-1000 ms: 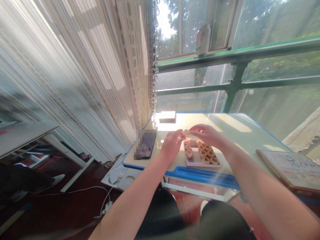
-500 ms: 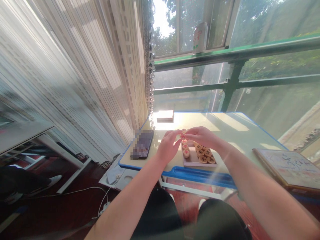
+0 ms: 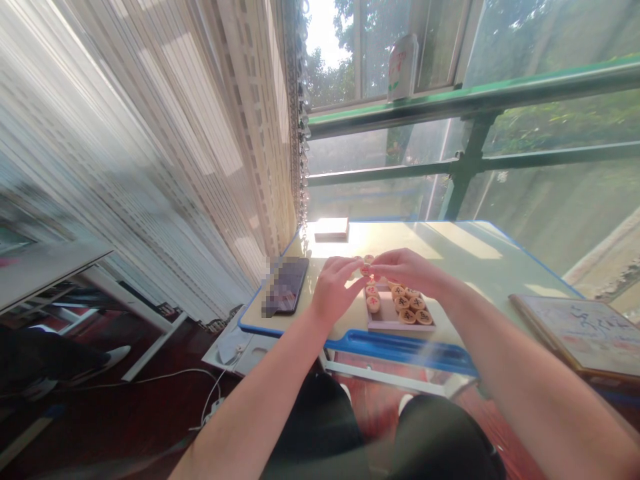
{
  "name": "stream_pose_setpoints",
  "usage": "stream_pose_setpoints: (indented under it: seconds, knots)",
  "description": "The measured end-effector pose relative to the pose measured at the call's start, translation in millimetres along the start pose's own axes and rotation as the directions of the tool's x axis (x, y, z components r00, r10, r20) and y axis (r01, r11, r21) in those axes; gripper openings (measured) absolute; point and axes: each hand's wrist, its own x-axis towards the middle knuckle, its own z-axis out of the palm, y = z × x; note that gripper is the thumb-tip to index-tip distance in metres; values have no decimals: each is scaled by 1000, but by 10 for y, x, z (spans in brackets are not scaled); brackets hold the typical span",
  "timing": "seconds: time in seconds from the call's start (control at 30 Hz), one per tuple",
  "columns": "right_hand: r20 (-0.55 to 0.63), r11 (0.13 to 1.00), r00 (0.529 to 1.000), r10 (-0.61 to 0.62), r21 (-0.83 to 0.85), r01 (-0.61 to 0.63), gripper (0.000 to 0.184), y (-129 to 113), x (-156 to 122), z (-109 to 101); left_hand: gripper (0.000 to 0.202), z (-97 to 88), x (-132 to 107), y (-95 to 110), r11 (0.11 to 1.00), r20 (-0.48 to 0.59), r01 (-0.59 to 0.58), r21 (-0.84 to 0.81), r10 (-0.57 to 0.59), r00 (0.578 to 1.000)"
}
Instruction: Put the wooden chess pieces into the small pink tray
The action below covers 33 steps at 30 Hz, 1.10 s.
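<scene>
A shallow pale tray (image 3: 385, 325) on the small blue-edged table (image 3: 465, 263) holds several round wooden chess pieces (image 3: 407, 307) with red and dark characters. My left hand (image 3: 334, 289) hovers at the tray's left far corner, fingers curled toward a small cluster of pieces (image 3: 366, 265). Reaching over the tray's far end, my right hand (image 3: 407, 269) has its fingers bent down onto the same cluster. Whether either hand pinches a piece is hidden.
A dark phone (image 3: 286, 287) lies on the table's left side. A small flat box (image 3: 331, 229) sits at the far edge in sunlight. A framed board (image 3: 580, 330) rests at the right. Curtains hang left; windows stand behind. Cables lie on the floor.
Both hands have stayed at the far end of the tray, with the fingers drawing closer over the piece cluster. The view has shifted slightly.
</scene>
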Motion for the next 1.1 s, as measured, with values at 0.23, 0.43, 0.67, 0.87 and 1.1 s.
stream_pose_setpoints:
  seconds: [0.23,0.43,0.67,0.87,1.1]
  knots:
    - [15,997,1000,5,-76,-3,36,95,35,-21,23,18,-4,9,1000,23,2,28,-3,1000]
    - [56,994,998,30,-103,-25,34,101,31,-27,20,35,-15,0,1000,50,-18,6,18,999]
    - [62,995,998,19,-96,-13,27,125,33,-33,20,67,-26,-14,1000,65,1,6,-1,998]
    - [-16,983,995,-99,-158,95,30,128,24,-26,21,69,-28,-15,1000,72,23,9,-23,997]
    - [-54,924,975,-215,-334,186,21,111,15,28,19,74,-43,-41,999,97,20,-29,-17,995]
